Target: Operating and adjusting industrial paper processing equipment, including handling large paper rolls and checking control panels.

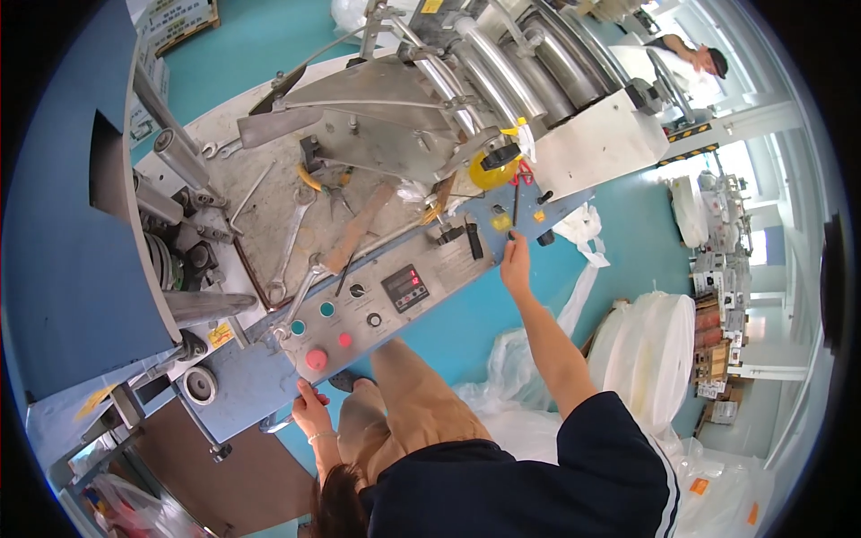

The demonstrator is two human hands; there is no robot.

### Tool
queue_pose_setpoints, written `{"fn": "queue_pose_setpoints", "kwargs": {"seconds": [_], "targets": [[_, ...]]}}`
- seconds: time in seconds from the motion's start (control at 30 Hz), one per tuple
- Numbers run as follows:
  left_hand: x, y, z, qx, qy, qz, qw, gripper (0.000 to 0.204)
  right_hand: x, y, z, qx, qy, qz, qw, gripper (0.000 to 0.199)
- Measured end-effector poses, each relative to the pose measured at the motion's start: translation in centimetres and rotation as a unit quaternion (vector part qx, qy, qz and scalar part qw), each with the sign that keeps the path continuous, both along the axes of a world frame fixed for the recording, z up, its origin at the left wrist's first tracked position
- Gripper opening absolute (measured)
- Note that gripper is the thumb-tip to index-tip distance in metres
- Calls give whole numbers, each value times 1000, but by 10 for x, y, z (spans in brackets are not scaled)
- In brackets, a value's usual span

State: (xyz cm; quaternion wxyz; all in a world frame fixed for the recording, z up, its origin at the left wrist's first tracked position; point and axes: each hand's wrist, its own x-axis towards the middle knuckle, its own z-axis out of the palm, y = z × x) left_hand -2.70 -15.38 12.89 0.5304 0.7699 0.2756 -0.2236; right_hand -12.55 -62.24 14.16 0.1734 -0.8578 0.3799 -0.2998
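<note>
My right hand [516, 263] reaches to the right end of the blue machine's front ledge. Its fingers are pinched at a small dark piece, too small to name, just below a thin dark rod [515, 208]. Red-handled scissors [525, 172] and a yellow spray bottle [494, 170] are beyond it. My left hand [311, 412] is curled at the lower left corner of the control panel [368, 316], close under a red push button [316, 359]. What its fingers hold, if anything, is hidden.
Wrenches [291, 238], pliers [339, 199] and a brown strip [360, 229] lie on the machine bed. Metal rollers [502, 76] stand at the back. Large white rolls [644, 354] and clear plastic film [518, 368] are on the right. Another person [668, 72] stands far right.
</note>
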Motion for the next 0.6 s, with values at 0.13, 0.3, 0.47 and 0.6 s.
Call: {"fn": "queue_pose_setpoints", "kwargs": {"seconds": [0.13, 0.3, 0.47, 0.6], "targets": [[1, 1, 10, 15, 5, -14, 1000, 56, 5, 13, 0, -85, 4, 9, 996, 22], [-1, 9, 2, 37, -9, -36, 999, 58, 11, -16, 2, -31, 185, -63, 980, 25], [-2, -4, 5, 17, -23, -15, 999, 54, 24, -16, 36, -15, 275, 24, 961, 28], [-4, 12, 13, 35, 8, -14, 999, 52, 94, 118, 80, 20, 160, 240, 957, 33]]}}
